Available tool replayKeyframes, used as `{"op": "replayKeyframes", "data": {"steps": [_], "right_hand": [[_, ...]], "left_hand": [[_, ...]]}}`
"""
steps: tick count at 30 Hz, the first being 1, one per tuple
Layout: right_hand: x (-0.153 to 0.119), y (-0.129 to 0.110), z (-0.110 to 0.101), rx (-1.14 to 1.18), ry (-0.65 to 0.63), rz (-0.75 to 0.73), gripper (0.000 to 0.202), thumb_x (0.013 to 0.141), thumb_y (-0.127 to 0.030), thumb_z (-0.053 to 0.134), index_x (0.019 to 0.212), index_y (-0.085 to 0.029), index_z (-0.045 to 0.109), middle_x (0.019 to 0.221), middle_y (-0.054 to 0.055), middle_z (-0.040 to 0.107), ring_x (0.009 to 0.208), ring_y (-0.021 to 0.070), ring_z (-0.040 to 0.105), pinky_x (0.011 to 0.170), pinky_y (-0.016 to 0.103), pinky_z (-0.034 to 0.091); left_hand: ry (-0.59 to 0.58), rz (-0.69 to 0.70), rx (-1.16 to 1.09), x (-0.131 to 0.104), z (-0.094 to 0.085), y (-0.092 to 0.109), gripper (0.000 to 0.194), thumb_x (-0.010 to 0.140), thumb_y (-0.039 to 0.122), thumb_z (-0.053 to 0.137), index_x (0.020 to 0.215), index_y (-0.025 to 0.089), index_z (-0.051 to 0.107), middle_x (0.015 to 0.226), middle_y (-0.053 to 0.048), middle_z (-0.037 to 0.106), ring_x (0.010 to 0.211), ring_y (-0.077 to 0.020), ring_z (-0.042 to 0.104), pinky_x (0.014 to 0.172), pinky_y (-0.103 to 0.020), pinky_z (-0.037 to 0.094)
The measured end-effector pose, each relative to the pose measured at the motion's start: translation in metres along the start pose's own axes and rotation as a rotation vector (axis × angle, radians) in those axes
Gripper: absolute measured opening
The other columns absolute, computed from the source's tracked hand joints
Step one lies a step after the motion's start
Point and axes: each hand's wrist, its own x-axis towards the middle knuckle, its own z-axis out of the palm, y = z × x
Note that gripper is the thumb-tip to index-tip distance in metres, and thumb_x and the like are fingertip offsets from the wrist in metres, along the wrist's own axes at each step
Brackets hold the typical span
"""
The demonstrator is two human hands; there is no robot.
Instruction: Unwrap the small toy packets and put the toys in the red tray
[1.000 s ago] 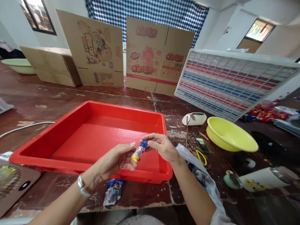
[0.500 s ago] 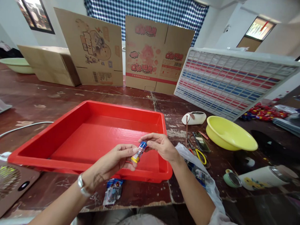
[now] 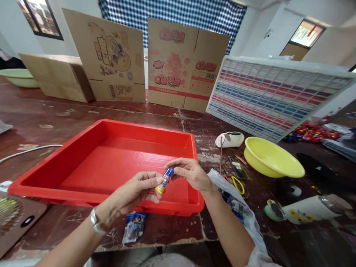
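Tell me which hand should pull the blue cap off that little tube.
Probably the right hand: its fingertips already pinch the blue-capped end of the small tube, while the left hand grips the yellow end.

I see a shallow red plastic tray (image 3: 86, 157) on a worn dark wooden table (image 3: 44, 117). To its right sit a yellow plastic bowl (image 3: 272, 160) and yellow-handled scissors (image 3: 237, 185). Behind stand two flattened printed cardboard boxes (image 3: 184, 65) and a tilted white compartment rack (image 3: 272, 100). A small fan (image 3: 5, 221) sits near left.
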Motion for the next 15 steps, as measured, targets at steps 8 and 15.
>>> {"op": "replayKeyframes", "data": {"steps": [8,15], "right_hand": [[0.0025,0.0027,-0.0014,0.0,-0.012,0.006,0.023,0.082,-0.031,0.076,0.104,-0.022,0.077,0.106,0.006,0.076,0.087,0.0121,0.07,0.073,0.021,0.058],[0.0039,0.0028,-0.0011,0.003,-0.003,0.009,0.024,0.081,-0.031,0.077,0.103,-0.022,0.078,0.103,0.006,0.077,0.088,0.0125,0.07,0.075,0.022,0.058]], "left_hand": [[-0.014,-0.005,-0.016,-0.0034,-0.0025,-0.0016,0.03,0.075,0.036,0.081,0.079,0.009,0.068,0.072,-0.005,0.061,0.06,-0.01,0.059,0.058,-0.019,0.056],[-0.016,0.004,-0.014,-0.005,-0.005,-0.0032,0.03,0.076,0.035,0.081,0.08,0.009,0.067,0.072,-0.005,0.061,0.059,-0.0092,0.058,0.058,-0.019,0.055]]}}
